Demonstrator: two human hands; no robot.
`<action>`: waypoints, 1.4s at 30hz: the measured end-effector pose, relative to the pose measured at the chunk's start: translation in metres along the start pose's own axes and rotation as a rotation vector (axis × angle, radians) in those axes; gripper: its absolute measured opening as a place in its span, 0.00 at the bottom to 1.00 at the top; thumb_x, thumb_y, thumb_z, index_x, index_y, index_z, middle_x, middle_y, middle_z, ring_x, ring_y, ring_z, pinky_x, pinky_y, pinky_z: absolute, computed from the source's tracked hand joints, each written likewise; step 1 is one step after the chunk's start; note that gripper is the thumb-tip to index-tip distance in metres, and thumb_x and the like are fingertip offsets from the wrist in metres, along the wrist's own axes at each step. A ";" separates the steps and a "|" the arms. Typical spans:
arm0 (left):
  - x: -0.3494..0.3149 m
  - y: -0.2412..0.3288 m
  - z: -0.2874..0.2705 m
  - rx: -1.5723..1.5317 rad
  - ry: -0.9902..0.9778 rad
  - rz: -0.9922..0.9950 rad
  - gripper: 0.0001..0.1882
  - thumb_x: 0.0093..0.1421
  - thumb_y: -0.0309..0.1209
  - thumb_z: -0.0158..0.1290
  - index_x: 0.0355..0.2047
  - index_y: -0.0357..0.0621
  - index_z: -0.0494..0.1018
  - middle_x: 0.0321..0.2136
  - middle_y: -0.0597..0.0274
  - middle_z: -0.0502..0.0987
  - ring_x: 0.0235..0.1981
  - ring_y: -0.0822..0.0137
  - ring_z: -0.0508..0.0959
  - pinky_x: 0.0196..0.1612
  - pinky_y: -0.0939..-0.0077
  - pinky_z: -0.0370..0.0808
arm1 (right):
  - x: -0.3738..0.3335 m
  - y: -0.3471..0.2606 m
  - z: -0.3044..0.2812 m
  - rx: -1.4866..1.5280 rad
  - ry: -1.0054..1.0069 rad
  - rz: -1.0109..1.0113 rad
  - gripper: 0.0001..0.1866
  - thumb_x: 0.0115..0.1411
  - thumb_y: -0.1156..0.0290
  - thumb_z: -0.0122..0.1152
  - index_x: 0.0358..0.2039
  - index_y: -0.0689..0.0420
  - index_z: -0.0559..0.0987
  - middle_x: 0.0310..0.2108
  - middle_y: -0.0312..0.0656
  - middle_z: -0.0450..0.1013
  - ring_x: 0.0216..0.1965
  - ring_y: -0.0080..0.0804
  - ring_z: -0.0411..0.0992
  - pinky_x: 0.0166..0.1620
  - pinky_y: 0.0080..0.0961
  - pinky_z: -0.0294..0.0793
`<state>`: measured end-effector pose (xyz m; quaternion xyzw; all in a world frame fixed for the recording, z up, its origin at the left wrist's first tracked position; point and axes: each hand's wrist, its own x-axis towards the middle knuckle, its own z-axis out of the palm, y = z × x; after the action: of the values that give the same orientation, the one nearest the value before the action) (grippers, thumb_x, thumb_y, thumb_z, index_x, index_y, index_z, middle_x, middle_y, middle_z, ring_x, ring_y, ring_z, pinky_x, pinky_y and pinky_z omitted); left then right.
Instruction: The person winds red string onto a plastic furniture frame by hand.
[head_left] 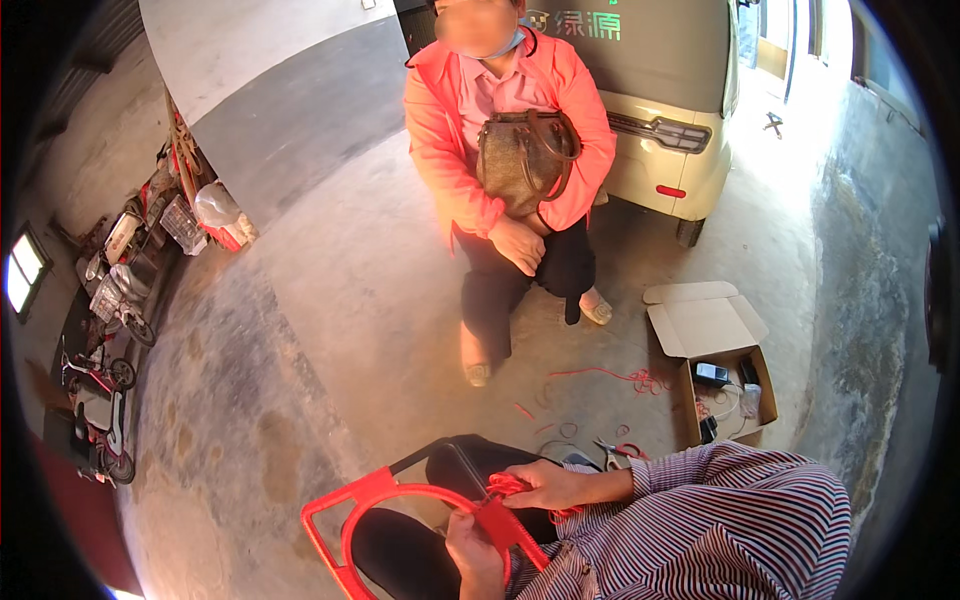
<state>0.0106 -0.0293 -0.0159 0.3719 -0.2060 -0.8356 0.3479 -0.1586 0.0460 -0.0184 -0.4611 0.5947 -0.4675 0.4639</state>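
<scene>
Across the dark-trousered lap lies a red frame (376, 486), a ring joined to straight bars. The left hand (475, 550) holds it at the near side of the ring, fingers closed around it and thumb pointing up. The right hand (545, 487) is just beyond, at the frame's right part, its fingers bent in on a bunch of red cord (509, 484); how tightly its hidden fingertips press, I cannot tell. Past the striped sleeve (720, 520), scissors (612, 458) lie on the concrete floor (370, 370), near an open carton (705, 320) containing a dark device (711, 374) and a white cable. Loose red strands (641, 379) lie left of the carton. Farther off, a seated person in a coral jacket (436, 150) has a brown handbag (522, 160) against the chest. Behind stands a pale vehicle (650, 175); scooters (115, 435) line the far left side.
</scene>
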 end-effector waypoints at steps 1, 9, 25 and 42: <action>0.001 0.000 -0.003 0.000 0.002 0.002 0.13 0.51 0.30 0.43 0.34 0.38 0.71 0.31 0.54 0.77 0.33 0.59 0.77 0.42 0.65 0.75 | 0.001 0.003 0.000 0.002 -0.007 0.008 0.21 0.59 0.59 0.62 0.46 0.60 0.74 0.30 0.37 0.73 0.32 0.22 0.68 0.39 0.21 0.69; -0.002 0.001 0.000 -0.013 -0.060 -0.002 0.12 0.52 0.29 0.43 0.35 0.37 0.70 0.34 0.52 0.76 0.38 0.57 0.77 0.46 0.62 0.73 | -0.003 -0.016 -0.004 -0.033 -0.015 0.031 0.19 0.59 0.62 0.62 0.46 0.60 0.74 0.31 0.36 0.74 0.33 0.20 0.68 0.39 0.20 0.69; -0.005 0.003 0.010 0.011 -0.026 0.015 0.11 0.52 0.27 0.44 0.34 0.37 0.70 0.31 0.53 0.77 0.33 0.61 0.77 0.41 0.67 0.76 | -0.001 -0.010 -0.003 0.026 -0.011 0.021 0.22 0.58 0.58 0.62 0.45 0.61 0.74 0.36 0.46 0.76 0.38 0.28 0.72 0.43 0.27 0.70; 0.000 0.000 0.000 -0.006 -0.066 0.010 0.13 0.52 0.25 0.41 0.37 0.35 0.69 0.35 0.51 0.76 0.38 0.58 0.77 0.47 0.64 0.74 | 0.001 -0.004 -0.002 0.011 -0.006 0.012 0.21 0.58 0.62 0.63 0.48 0.61 0.74 0.32 0.36 0.74 0.34 0.19 0.68 0.40 0.20 0.69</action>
<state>0.0110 -0.0294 -0.0157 0.3418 -0.2167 -0.8464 0.3461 -0.1602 0.0451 -0.0145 -0.4563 0.5935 -0.4666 0.4709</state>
